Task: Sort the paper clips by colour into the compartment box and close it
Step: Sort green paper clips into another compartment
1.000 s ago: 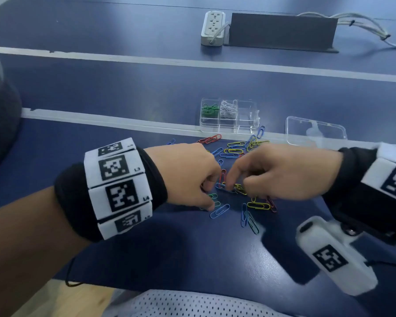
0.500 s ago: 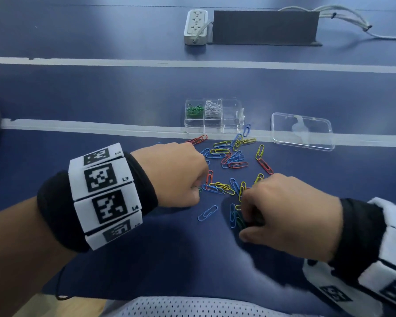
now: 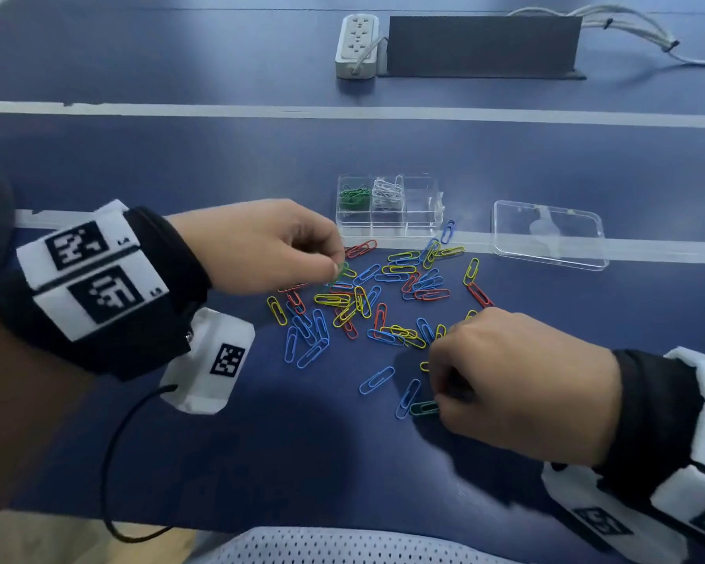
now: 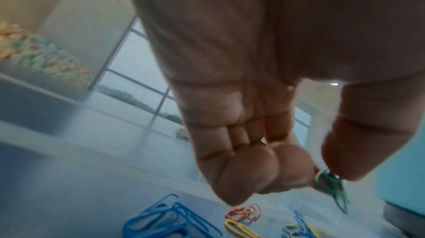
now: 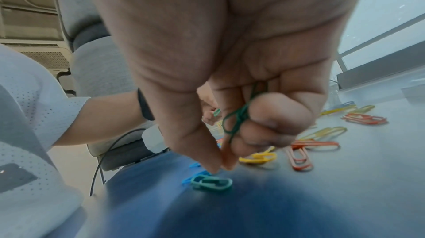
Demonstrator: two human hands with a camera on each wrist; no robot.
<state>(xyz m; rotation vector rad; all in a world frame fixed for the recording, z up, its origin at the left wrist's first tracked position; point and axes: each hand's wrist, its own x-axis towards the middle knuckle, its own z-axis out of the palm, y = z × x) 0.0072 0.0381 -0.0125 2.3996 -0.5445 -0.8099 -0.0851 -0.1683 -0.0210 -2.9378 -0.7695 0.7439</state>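
Loose paper clips (image 3: 383,295) in blue, yellow and red lie scattered on the blue table (image 3: 302,462). The clear compartment box (image 3: 422,205) stands behind them, with green clips (image 3: 355,197) in its left cell and white clips (image 3: 387,189) in the middle one. My left hand (image 3: 336,270) pinches a green clip (image 4: 331,185) just above the pile's far left. My right hand (image 3: 438,400) is at the pile's near right, with green clips (image 5: 236,120) held in its curled fingers. Its thumb and forefinger tips come down beside another green clip (image 5: 211,183) on the table.
The box's clear lid (image 3: 550,234) lies flat to the right of the box. A white power strip (image 3: 357,46) and a dark upright panel (image 3: 481,44) stand far back, with cables (image 3: 627,26) behind. White tape lines cross the table.
My right hand drew back from the middle of the pile to its near right edge. My left hand rose and shifted toward the box, now with a green clip in its pinch.
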